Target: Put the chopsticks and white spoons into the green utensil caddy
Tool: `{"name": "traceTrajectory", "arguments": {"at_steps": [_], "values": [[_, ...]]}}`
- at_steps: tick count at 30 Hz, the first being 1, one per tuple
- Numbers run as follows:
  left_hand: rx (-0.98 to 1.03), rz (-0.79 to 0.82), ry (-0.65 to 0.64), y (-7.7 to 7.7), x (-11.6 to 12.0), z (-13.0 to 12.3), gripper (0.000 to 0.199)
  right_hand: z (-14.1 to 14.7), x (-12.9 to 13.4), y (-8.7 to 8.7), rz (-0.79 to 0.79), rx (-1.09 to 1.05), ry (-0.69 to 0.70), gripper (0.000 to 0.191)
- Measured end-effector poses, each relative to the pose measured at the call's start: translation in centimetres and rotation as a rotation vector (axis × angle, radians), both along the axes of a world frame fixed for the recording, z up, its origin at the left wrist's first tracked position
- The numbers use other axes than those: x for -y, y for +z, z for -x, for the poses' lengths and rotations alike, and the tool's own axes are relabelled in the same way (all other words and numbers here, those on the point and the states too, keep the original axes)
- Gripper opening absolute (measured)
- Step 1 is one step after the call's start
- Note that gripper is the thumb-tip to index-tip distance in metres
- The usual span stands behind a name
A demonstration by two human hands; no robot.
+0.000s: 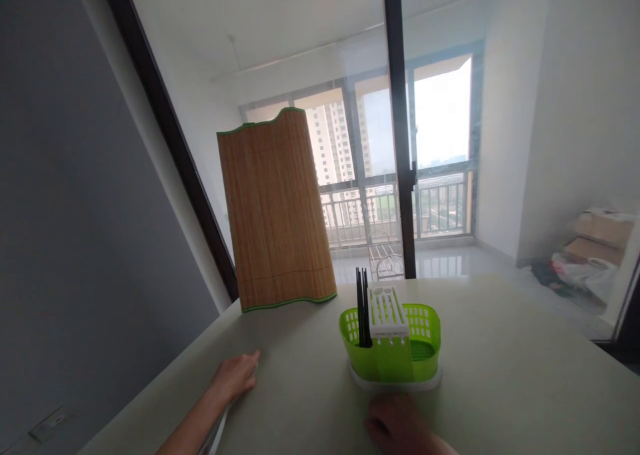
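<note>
My left hand rests low over the left part of the pale table, its fingers curled and the index finger pointing forward. A thin white edge shows below that wrist and by the fingers; what it belongs to is hidden. My right hand, dark and somewhat blurred, is closed just in front of a green cutlery basket. Whether it holds anything is hidden. The basket has a white base and a white slotted top. Several black chopsticks stand upright in its left compartment.
A bamboo mat with green edging stands upright, curved, at the table's back left. Behind it is a glass door with a dark frame. A wire rack stands beyond the glass. Cardboard boxes and bags lie at right.
</note>
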State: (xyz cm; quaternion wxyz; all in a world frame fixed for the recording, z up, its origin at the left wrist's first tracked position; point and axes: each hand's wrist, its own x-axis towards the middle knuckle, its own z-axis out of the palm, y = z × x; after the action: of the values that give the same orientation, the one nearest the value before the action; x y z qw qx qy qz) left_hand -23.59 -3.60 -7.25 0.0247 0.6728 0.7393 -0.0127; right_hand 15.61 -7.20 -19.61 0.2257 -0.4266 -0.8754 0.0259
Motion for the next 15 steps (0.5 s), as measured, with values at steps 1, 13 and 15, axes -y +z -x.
{"name": "traceTrajectory", "arguments": {"at_steps": [1,13,15], "values": [[-0.039,0.006,-0.006,-0.2,0.1,0.1,0.033,0.0,0.0,-0.1,0.002,0.001,0.003,0.016],[-0.105,-0.004,0.036,-1.3,1.0,0.5,0.052,0.0,0.0,0.0,0.025,-0.025,0.016,0.022],[-0.118,-0.044,0.039,-0.5,1.0,-0.1,0.057,0.0,0.0,0.0,0.03,-0.029,0.017,0.022]]}}
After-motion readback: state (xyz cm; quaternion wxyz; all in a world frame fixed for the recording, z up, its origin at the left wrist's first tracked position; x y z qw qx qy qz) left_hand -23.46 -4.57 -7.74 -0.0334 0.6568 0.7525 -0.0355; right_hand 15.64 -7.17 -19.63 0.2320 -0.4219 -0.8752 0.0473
